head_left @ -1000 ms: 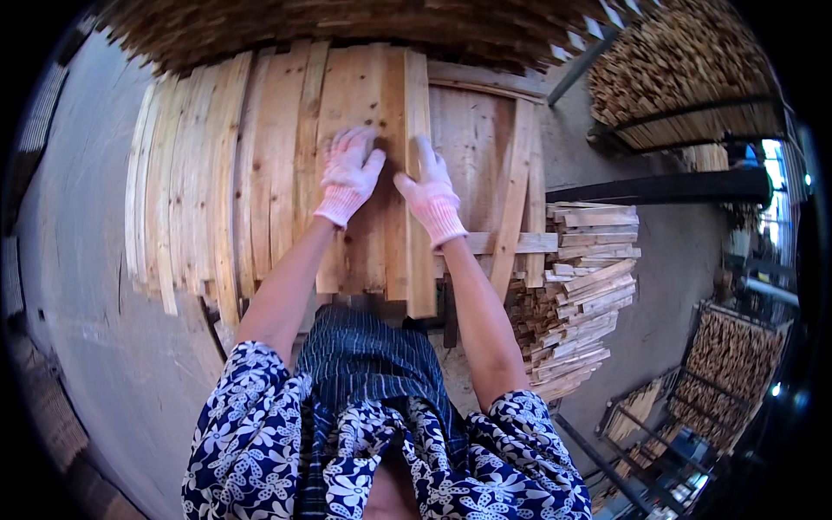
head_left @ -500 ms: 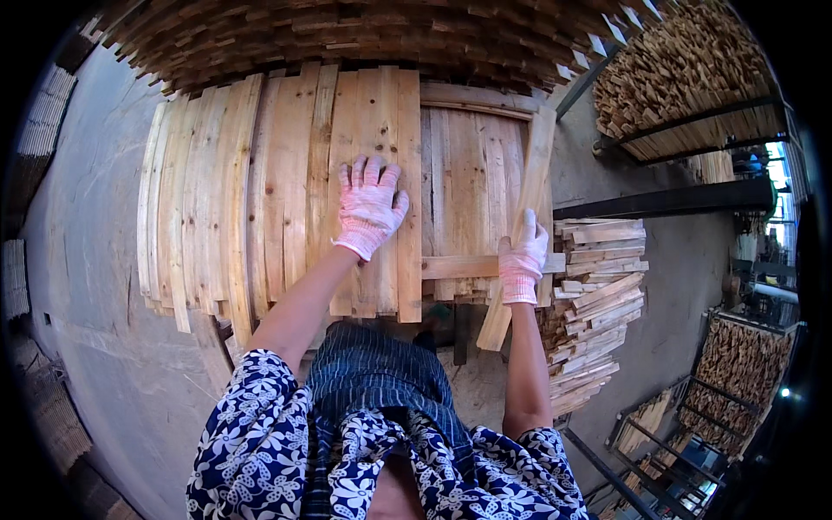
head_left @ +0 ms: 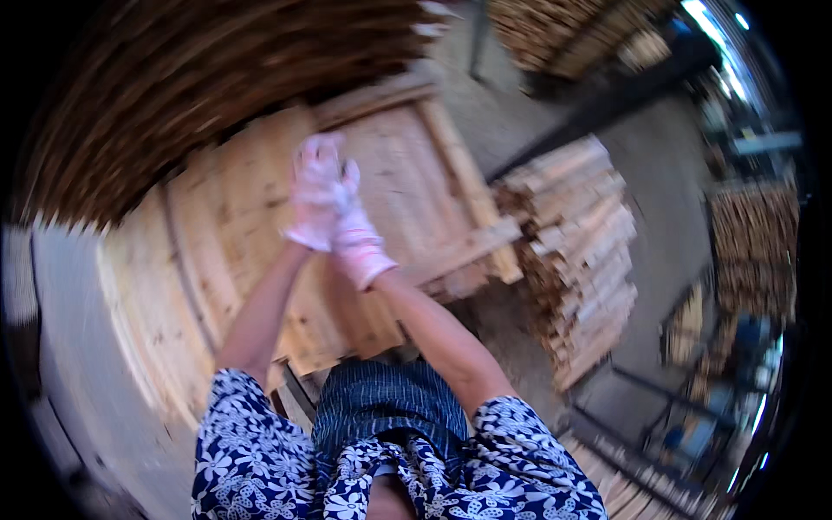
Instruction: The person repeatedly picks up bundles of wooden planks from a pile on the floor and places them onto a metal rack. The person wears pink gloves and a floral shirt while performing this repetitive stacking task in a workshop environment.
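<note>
My left hand, in a white and pink knitted glove, lies over the row of pale wooden planks. Its fingers point away from me, stretched out though blurred. Against its right side is my right hand, gloved the same way. The right fingers are smeared by motion and partly hidden by the left hand, so their grip does not show. Right of both hands, a lower layer of boards lies exposed. A narrow slat runs along its right edge, and a crosspiece crosses its near side.
A stack of short wooden pieces stands right of the planks. Behind them rises a large dark wood pile. A black beam extends toward the far right, where racks of wood stand on the concrete floor.
My right hand has left the loose slat at the right and moved left, beside my left hand. The view has turned, and the slat now lies along the boards' right edge.
</note>
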Action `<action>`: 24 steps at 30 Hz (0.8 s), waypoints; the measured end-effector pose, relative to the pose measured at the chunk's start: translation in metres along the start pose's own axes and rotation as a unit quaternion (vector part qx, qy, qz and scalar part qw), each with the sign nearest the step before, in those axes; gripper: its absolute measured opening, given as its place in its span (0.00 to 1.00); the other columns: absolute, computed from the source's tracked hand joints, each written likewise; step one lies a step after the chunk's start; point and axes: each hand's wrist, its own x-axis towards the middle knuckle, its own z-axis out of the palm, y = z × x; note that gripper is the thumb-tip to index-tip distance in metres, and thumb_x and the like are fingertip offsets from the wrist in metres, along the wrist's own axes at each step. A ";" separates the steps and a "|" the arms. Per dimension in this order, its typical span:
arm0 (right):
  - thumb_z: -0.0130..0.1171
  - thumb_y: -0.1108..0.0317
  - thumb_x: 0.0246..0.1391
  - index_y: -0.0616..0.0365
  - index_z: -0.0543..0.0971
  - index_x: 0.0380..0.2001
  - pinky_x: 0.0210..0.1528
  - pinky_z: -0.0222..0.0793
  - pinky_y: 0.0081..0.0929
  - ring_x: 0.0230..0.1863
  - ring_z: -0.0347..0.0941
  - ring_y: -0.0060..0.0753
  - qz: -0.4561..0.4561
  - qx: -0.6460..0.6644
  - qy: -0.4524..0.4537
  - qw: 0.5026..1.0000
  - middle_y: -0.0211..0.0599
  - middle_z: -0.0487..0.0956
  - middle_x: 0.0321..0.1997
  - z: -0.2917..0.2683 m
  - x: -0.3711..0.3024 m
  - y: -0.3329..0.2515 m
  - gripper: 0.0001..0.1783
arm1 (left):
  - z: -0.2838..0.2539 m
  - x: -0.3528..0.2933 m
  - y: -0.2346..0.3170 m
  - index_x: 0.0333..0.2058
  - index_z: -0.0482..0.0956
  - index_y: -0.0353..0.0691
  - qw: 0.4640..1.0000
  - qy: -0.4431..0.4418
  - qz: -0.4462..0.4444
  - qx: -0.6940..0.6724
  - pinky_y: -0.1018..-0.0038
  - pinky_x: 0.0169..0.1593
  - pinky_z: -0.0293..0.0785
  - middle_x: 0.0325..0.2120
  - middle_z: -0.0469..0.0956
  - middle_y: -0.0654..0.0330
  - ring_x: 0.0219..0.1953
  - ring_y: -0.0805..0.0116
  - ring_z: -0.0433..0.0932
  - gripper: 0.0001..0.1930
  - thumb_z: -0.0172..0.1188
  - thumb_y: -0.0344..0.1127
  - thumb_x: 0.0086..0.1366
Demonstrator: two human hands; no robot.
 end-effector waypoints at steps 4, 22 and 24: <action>0.59 0.62 0.58 0.57 0.74 0.58 0.61 0.69 0.46 0.60 0.70 0.61 -0.127 -0.241 -0.191 0.943 0.57 0.73 0.60 -0.080 -0.035 -0.088 0.25 | 0.087 0.108 -0.039 0.60 0.71 0.47 0.963 -0.214 0.045 0.157 0.53 0.55 0.75 0.52 0.75 0.49 0.56 0.47 0.74 0.31 0.60 0.53 0.60; 0.73 0.32 0.40 0.50 0.35 0.77 0.68 0.61 0.59 0.72 0.59 0.69 0.600 -0.179 0.415 0.660 0.65 0.50 0.77 -0.589 -0.051 0.235 0.76 | 0.175 0.156 0.130 0.70 0.59 0.43 0.923 -0.281 0.232 0.125 0.56 0.67 0.66 0.62 0.70 0.46 0.62 0.45 0.71 0.44 0.71 0.35 0.55; 0.73 0.31 0.40 0.50 0.33 0.76 0.62 0.66 0.62 0.66 0.64 0.71 0.622 -0.202 0.386 0.650 0.58 0.54 0.74 -0.588 -0.043 0.228 0.77 | 0.223 0.135 0.242 0.67 0.64 0.38 0.873 -0.433 0.222 -0.037 0.57 0.66 0.69 0.60 0.73 0.47 0.61 0.47 0.73 0.38 0.68 0.35 0.59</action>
